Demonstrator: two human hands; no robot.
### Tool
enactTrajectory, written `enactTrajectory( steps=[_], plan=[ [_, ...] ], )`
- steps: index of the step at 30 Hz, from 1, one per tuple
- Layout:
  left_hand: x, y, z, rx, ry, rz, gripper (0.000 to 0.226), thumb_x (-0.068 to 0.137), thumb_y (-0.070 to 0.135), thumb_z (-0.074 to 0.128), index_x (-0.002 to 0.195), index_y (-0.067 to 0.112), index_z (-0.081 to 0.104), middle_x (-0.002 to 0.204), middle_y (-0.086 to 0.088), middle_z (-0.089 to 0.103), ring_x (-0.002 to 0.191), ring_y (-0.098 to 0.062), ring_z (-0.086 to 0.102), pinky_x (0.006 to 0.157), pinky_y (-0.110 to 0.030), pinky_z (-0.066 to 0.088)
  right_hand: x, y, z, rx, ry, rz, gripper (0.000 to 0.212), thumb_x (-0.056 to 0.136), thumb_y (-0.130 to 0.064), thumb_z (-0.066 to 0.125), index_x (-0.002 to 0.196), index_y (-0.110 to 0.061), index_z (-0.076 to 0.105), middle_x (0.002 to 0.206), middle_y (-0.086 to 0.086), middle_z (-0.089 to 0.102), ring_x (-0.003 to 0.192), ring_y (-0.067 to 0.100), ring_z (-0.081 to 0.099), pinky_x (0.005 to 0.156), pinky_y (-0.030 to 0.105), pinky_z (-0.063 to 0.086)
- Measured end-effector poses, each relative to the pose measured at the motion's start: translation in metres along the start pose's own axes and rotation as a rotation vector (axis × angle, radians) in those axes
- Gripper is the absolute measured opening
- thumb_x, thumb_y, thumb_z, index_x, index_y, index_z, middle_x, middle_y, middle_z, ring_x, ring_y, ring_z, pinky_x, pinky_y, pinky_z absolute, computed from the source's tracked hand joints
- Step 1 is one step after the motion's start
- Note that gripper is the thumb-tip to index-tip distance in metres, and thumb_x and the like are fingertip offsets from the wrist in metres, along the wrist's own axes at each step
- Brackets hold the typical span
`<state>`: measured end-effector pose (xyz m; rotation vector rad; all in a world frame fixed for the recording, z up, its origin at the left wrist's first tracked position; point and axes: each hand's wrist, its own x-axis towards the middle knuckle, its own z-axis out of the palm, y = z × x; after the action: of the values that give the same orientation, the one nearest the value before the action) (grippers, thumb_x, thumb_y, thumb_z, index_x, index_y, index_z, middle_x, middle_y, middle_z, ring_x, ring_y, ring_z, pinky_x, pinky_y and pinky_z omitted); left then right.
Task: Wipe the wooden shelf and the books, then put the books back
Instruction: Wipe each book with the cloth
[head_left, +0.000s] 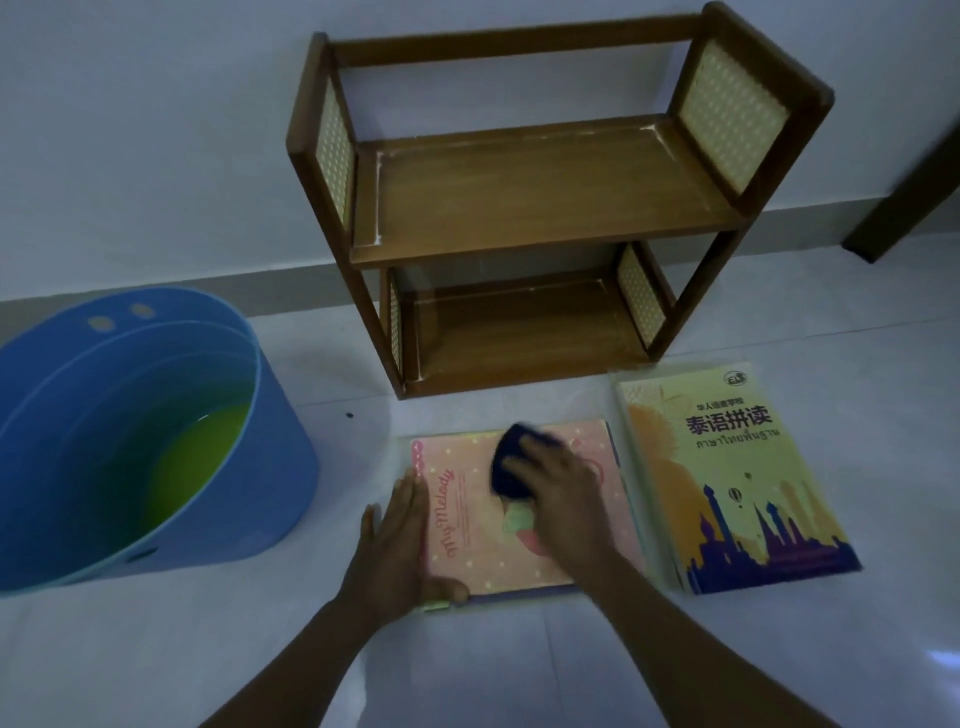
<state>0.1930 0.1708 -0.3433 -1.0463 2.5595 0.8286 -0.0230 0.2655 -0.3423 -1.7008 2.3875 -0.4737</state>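
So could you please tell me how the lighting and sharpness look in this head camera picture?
Head view: dim, bluish light overall; the right hand and its dark cloth are slightly motion-blurred on the pink book; a pale glare patch sits on the floor; the wooden shelf leans from wide-angle distortion.

Blue bucket cut off at left edge. Right hand covers much of dark cloth. Pink book print blurred.

Blue bucket at nine o'clock on the pale tiled floor, holding what appears to be yellow-green liquid; white wall at twelve o'clock.
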Motion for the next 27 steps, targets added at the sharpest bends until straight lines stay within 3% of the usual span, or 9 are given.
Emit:
enactTrajectory(
  steps=[2, 4, 8, 11, 17, 21, 22, 25, 27],
  plan=[
    [0.001, 0.001, 0.002, 0.009, 0.008, 0.002, 0.139, 0.049, 0.101, 0.033, 0.146, 0.020, -0.026, 0.154, -0.001, -0.031, 0.144, -0.018, -0.026, 0.119, -0.050, -0.011, 0.017, 0.014, -0.011, 0.029, 0.091, 0.303, 0.063, 0.068, 0.001, 0.064, 0.126, -0.020, 0.059, 0.143, 0.009, 0.049, 0.118, 0.041, 0.050, 0.092, 0.051, 0.048],
    [0.004, 0.000, 0.002, 0.041, 0.011, 0.004, 0.141, 0.047, 0.102, 0.027, 0.147, 0.017, -0.024, 0.154, -0.003, -0.030, 0.144, -0.020, -0.025, 0.118, -0.049, -0.011, 0.018, -0.013, -0.006, 0.025, 0.116, 0.334, 0.065, 0.067, 0.002, 0.066, 0.129, -0.016, 0.057, 0.145, 0.011, 0.046, 0.113, 0.042, 0.051, 0.089, 0.050, 0.049],
    [0.006, -0.004, 0.007, 0.099, 0.076, 0.015, 0.143, 0.046, 0.103, 0.017, 0.152, 0.009, -0.003, 0.160, -0.007, -0.011, 0.148, -0.024, -0.011, 0.119, -0.056, 0.002, -0.016, -0.085, 0.032, 0.049, -0.033, -0.054, 0.079, 0.055, -0.012, 0.082, 0.129, -0.019, 0.055, 0.140, 0.006, 0.051, 0.107, 0.036, 0.057, 0.086, 0.044, 0.053],
    [0.002, -0.003, 0.004, 0.105, 0.057, -0.014, 0.145, 0.043, 0.103, 0.021, 0.152, 0.011, -0.010, 0.160, -0.007, -0.015, 0.148, -0.023, -0.014, 0.118, -0.052, -0.004, -0.008, -0.060, 0.021, -0.008, -0.012, -0.205, 0.073, 0.060, -0.011, 0.078, 0.128, -0.025, 0.056, 0.140, 0.001, 0.052, 0.105, 0.030, 0.058, 0.084, 0.041, 0.052],
    [0.003, 0.006, -0.001, 0.180, 0.037, -0.088, 0.142, 0.052, 0.099, 0.039, 0.151, 0.012, -0.013, 0.160, -0.010, -0.015, 0.140, -0.022, -0.023, 0.112, -0.049, -0.013, -0.020, 0.020, -0.008, -0.006, 0.176, 0.324, 0.068, 0.066, 0.002, 0.069, 0.129, -0.020, 0.058, 0.143, 0.007, 0.049, 0.105, 0.041, 0.055, 0.083, 0.046, 0.051],
    [0.006, 0.001, 0.006, 0.317, 0.079, -0.014, 0.127, 0.058, 0.093, 0.035, 0.142, -0.003, 0.027, 0.145, -0.025, 0.041, 0.132, -0.040, 0.044, 0.095, -0.067, 0.041, -0.073, -0.054, 0.035, 0.072, 0.100, -0.093, 0.051, 0.076, -0.014, 0.056, 0.124, -0.032, 0.058, 0.141, -0.005, 0.051, 0.105, 0.029, 0.053, 0.090, 0.036, 0.048],
    [0.007, 0.001, 0.006, 0.333, 0.079, -0.011, 0.128, 0.056, 0.092, 0.037, 0.142, -0.002, 0.026, 0.145, -0.025, 0.042, 0.131, -0.040, 0.046, 0.094, -0.067, 0.042, -0.080, -0.059, 0.037, 0.073, 0.045, -0.162, 0.052, 0.076, -0.018, 0.049, 0.124, -0.035, 0.056, 0.141, -0.009, 0.051, 0.102, 0.023, 0.049, 0.088, 0.030, 0.049],
    [0.003, 0.007, 0.002, 0.262, 0.054, -0.072, 0.142, 0.051, 0.095, 0.042, 0.151, 0.006, -0.003, 0.161, -0.015, 0.002, 0.148, -0.030, -0.001, 0.112, -0.054, -0.001, -0.078, -0.013, 0.017, 0.006, 0.038, -0.189, 0.060, 0.071, -0.014, 0.046, 0.125, -0.036, 0.057, 0.141, -0.012, 0.050, 0.101, 0.018, 0.046, 0.085, 0.032, 0.052],
    [0.003, 0.008, 0.003, 0.269, 0.023, -0.111, 0.146, 0.049, 0.098, 0.040, 0.150, 0.008, -0.012, 0.161, -0.012, -0.011, 0.144, -0.024, -0.018, 0.111, -0.050, -0.012, -0.086, 0.029, -0.002, -0.033, 0.082, -0.018, 0.066, 0.066, -0.002, 0.056, 0.125, -0.030, 0.059, 0.141, -0.006, 0.051, 0.100, 0.023, 0.050, 0.082, 0.040, 0.054]
  ],
)
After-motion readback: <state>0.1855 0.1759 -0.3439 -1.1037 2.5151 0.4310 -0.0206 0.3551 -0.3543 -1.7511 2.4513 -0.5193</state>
